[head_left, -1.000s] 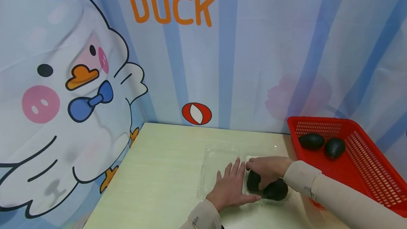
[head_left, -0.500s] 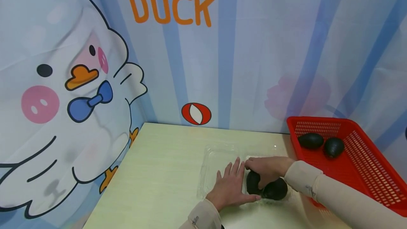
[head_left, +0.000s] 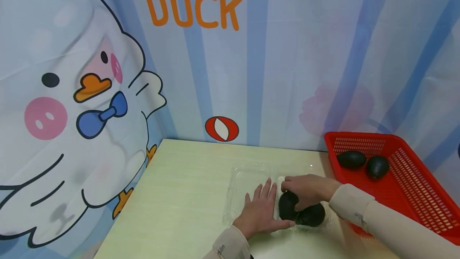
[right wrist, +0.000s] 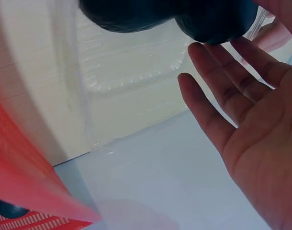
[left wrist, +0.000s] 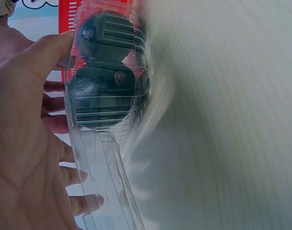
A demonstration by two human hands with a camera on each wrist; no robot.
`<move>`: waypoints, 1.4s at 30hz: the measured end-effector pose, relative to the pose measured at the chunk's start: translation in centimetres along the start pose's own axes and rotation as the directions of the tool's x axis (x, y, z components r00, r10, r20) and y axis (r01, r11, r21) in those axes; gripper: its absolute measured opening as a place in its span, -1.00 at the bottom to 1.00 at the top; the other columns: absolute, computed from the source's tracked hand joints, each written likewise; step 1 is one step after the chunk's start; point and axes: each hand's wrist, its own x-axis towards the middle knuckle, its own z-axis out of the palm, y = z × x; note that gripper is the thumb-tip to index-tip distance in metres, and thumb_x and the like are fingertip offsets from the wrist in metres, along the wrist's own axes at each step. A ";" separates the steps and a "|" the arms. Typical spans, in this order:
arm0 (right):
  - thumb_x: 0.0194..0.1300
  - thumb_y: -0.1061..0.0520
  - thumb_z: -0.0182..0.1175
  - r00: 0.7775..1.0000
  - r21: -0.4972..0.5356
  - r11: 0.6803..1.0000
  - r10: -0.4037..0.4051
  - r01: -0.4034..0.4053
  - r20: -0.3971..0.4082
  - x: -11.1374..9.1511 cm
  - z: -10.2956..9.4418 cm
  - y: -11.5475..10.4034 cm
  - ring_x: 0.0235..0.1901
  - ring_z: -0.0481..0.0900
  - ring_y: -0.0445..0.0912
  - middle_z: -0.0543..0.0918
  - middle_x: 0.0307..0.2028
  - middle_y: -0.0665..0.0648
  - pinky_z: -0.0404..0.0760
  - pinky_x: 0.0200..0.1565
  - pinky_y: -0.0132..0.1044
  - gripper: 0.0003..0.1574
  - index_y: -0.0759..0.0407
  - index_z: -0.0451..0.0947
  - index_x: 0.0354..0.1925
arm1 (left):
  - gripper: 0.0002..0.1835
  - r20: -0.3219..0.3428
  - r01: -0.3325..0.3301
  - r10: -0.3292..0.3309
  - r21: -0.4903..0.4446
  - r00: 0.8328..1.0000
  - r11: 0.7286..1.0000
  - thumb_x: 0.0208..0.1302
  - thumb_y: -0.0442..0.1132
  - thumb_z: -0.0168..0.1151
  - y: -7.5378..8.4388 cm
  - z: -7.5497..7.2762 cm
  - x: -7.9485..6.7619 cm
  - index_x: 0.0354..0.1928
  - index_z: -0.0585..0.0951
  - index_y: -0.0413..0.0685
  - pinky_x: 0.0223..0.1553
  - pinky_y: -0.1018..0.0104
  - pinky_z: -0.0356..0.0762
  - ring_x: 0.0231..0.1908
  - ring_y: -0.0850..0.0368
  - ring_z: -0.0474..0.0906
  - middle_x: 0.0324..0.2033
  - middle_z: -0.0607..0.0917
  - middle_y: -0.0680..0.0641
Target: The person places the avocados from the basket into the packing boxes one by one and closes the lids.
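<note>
Avocados: two in container, lower right; two left in basket. Left hand splayed, empty; right hand relaxed, touching one.

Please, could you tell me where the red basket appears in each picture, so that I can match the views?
Head: red basket, at the lower right.
Left wrist: red basket, partly visible, top left, behind the clear container.
Right wrist: red basket, partly visible, lower left.
Shared landmark: the two dark fruits in the clear container.
</note>
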 end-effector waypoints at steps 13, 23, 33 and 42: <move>0.02 -0.07 0.45 0.989 0.082 0.994 -0.063 0.074 -0.134 -1.7 -0.7 2.4 -0.14 0.61 -0.14 0.58 -0.03 -0.05 0.63 -0.11 -0.14 -0.38 -0.07 0.51 0.07 | 0.28 0.002 0.012 -0.012 -0.007 1.000 1.000 -0.17 0.74 -0.17 0.1 -0.1 0.1 0.53 -0.08 0.15 0.16 -0.33 0.28 0.44 -0.07 0.05 0.52 -0.09 0.05; 0.10 -0.13 0.39 0.965 0.114 0.990 -0.049 0.081 -0.257 -3.9 -1.9 4.5 -0.11 0.60 -0.16 0.58 -0.03 -0.08 0.64 -0.13 -0.23 -0.39 -0.05 0.50 0.11 | 0.27 0.001 0.021 -0.021 0.005 1.000 1.000 -0.16 0.73 -0.13 0.2 0.0 0.2 0.52 -0.06 0.14 0.17 -0.31 0.27 0.43 -0.07 0.07 0.52 -0.07 0.04; 0.15 -0.30 0.27 0.934 0.130 0.990 0.088 -0.045 -0.348 -5.6 -2.1 5.4 -0.08 0.61 -0.13 0.58 -0.01 -0.07 0.64 -0.17 -0.18 -0.38 -0.11 0.51 0.11 | 0.26 -0.005 0.013 -0.013 -0.001 1.000 1.000 -0.14 0.72 -0.11 0.2 0.1 0.1 0.53 -0.07 0.14 0.17 -0.31 0.28 0.43 -0.07 0.06 0.52 -0.08 0.04; 0.14 -0.39 0.23 0.874 0.077 0.989 0.146 -0.125 -0.464 -6.5 -1.7 6.8 -0.13 0.58 -0.11 0.61 -0.07 -0.03 0.64 -0.23 -0.16 -0.34 -0.08 0.50 0.09 | 0.27 -0.021 -0.001 0.001 0.009 1.000 1.000 -0.14 0.73 -0.15 0.1 0.2 0.0 0.53 -0.08 0.13 0.15 -0.31 0.30 0.43 -0.06 0.07 0.52 -0.08 0.04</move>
